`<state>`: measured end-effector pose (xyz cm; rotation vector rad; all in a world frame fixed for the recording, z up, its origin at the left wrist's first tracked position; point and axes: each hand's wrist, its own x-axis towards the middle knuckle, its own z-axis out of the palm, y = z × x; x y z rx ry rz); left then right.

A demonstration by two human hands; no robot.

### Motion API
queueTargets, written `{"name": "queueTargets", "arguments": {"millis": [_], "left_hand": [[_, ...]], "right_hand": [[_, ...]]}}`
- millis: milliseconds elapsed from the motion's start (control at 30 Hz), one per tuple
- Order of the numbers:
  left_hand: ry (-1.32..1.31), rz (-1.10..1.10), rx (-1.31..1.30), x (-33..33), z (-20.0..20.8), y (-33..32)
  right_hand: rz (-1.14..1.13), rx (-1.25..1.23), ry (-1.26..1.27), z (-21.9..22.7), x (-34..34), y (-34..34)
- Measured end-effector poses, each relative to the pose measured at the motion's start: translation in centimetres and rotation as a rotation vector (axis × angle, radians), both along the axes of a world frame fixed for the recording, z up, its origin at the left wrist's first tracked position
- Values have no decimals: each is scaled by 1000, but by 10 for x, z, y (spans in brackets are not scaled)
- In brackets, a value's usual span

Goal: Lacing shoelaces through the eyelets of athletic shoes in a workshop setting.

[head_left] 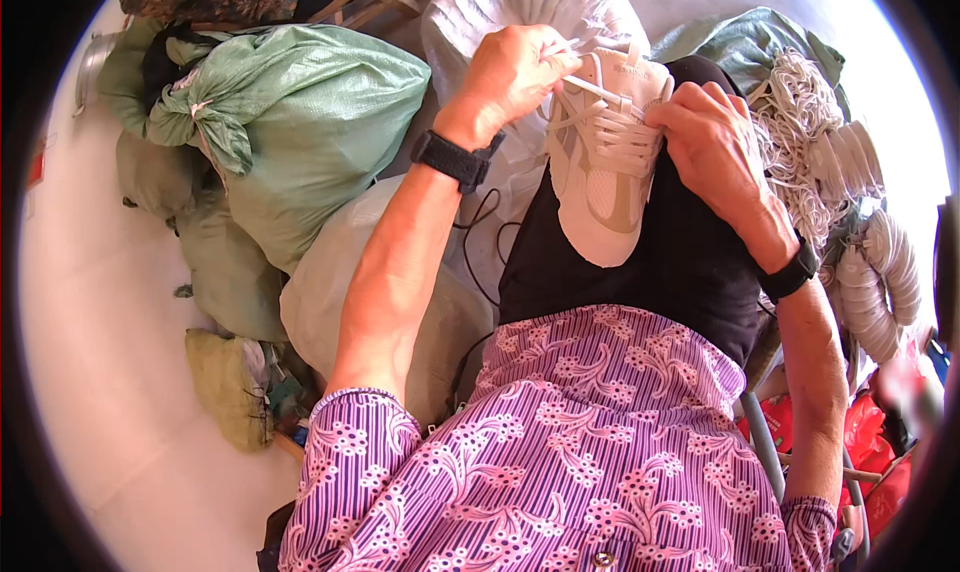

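A beige and off-white sneaker point(612, 187) rests on my black-clad lap, its toe toward me and its tongue at the far end. White lace point(603, 92) crosses the upper in several rows. My left hand point(515, 72) is closed in a pinch on a length of this lace at the shoe's upper left. On the other side, my right hand point(712, 147) is closed, thumb and forefinger pinching the right eyelet edge. Whether a bit of lace is also between those fingers is hidden.
Large green woven sacks point(300, 122) stand on the left. A whitish sack point(540, 7) lies beyond the shoe. Bundles of white laces point(795, 112) hang at the right, above red plastic bags point(865, 437). A black cable point(475, 227) runs by my left leg.
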<state>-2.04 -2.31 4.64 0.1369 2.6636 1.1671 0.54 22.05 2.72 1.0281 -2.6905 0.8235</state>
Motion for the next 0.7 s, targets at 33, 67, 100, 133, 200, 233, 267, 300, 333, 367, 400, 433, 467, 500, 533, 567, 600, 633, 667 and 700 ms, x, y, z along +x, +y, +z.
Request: {"name": "queueTargets", "arguments": {"millis": [33, 67, 100, 133, 200, 233, 267, 300, 333, 367, 400, 433, 467, 500, 533, 567, 600, 633, 667, 700], "left_hand": [[-1, 0, -3, 2, -1, -3], [177, -11, -93, 5, 2, -3], [356, -22, -182, 8, 4, -2], [356, -23, -183, 13, 5, 1], [234, -25, -107, 23, 15, 13], [235, -27, -110, 26, 15, 16], [161, -33, -49, 29, 14, 19], [86, -40, 12, 32, 13, 21], [126, -27, 26, 36, 10, 23], [126, -29, 25, 39, 10, 25], [113, 12, -9, 42, 10, 28], [101, 52, -44, 45, 11, 31], [114, 78, -35, 47, 11, 33], [115, 73, -37, 48, 10, 35], [139, 85, -53, 50, 8, 37], [162, 100, -73, 51, 6, 37], [162, 99, -78, 52, 4, 36], [204, 99, -50, 53, 3, 36], [246, 98, -21, 53, 1, 36], [246, 96, -22, 54, -1, 37]], "right_hand": [[0, -3, -1, -1, 1, 1], [-23, -38, -34, -2, 1, 2], [-45, -74, -68, -2, 2, 4], [-49, -98, -94, -3, 2, 5], [-74, -122, -122, -3, 3, 4], [-98, -142, -150, -2, 4, 4], [-99, -144, -147, -2, 4, 3], [-85, -130, -125, -2, 5, 3], [-71, -115, -102, -2, 5, 2], [-72, -116, -102, -2, 6, 1], [-50, -104, -75, -2, 7, 0], [-27, -92, -49, -2, 7, -1], [-5, -84, -27, -2, 8, -1], [-10, -85, -26, -2, 8, -1], [-3, -73, -16, -3, 8, 0], [7, -64, -6, -3, 9, -1], [6, -69, -6, -3, 9, -1], [8, -62, 2, -3, 9, -2], [8, -53, 10, -3, 9, -2], [6, -54, 9, -3, 9, -2]]}}
